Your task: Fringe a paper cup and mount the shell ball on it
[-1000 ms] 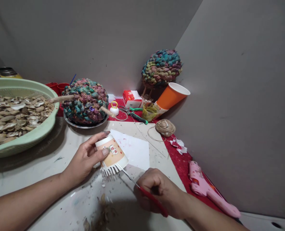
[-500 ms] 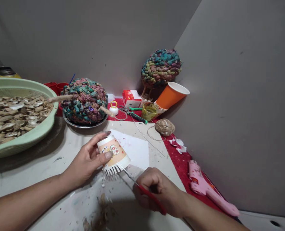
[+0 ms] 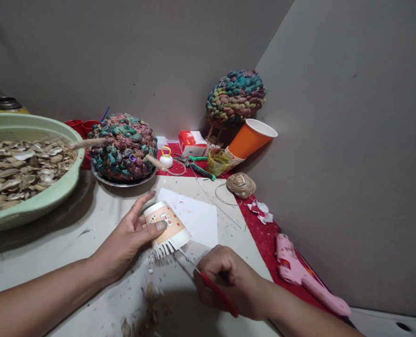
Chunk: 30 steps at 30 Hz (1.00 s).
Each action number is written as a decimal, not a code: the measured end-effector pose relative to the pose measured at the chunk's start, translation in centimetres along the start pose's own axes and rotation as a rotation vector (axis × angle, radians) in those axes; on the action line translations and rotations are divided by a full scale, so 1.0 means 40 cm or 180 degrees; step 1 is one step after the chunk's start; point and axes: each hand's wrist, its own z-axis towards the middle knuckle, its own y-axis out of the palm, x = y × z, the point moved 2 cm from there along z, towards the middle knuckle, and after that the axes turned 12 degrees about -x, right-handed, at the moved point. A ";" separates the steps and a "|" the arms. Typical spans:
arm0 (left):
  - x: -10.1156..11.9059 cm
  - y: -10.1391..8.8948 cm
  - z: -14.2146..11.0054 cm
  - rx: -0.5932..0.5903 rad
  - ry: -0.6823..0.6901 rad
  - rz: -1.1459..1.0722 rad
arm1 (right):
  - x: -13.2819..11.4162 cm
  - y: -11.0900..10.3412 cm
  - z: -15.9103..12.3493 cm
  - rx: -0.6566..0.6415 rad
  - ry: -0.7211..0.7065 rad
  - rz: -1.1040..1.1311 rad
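Note:
My left hand [image 3: 132, 234] holds a small printed paper cup [image 3: 174, 223] on its side, with the thumb across its patterned wall and the index finger lifted off. Part of the cup's lower edge is cut into a fringe of narrow strips. In my right hand [image 3: 225, 278] is a pair of red-handled scissors [image 3: 218, 290], its fingers closed round the handles. The blades reach the cup's edge beside the last strip. A white sheet of paper [image 3: 201, 217] lies behind the cup.
At left stands a green basket [image 3: 35, 203] of nut shells. A colourful shell-covered ball [image 3: 123, 145] rests in a metal dish, with another [image 3: 236, 98] behind. Pliers [image 3: 203, 171], an orange cup [image 3: 248, 140], twine [image 3: 241, 186] and a pink glue gun [image 3: 306, 276] lie rightward.
The cup has turned and shifted slightly right and down in my left hand, whose index finger has lifted away from it. The scissor handles have drawn slightly closer together.

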 end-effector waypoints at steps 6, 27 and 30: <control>0.006 -0.005 0.005 -0.0013 0.0153 0.0006 | -0.003 0.002 0.001 -0.0077 0.0186 0.0125; 0.021 -0.018 0.008 0.0084 0.0444 0.0010 | 0.005 -0.007 -0.002 -0.0103 0.0227 0.0442; 0.020 -0.019 0.009 0.0092 0.0455 0.0006 | 0.002 -0.006 -0.003 -0.0082 0.0230 0.0407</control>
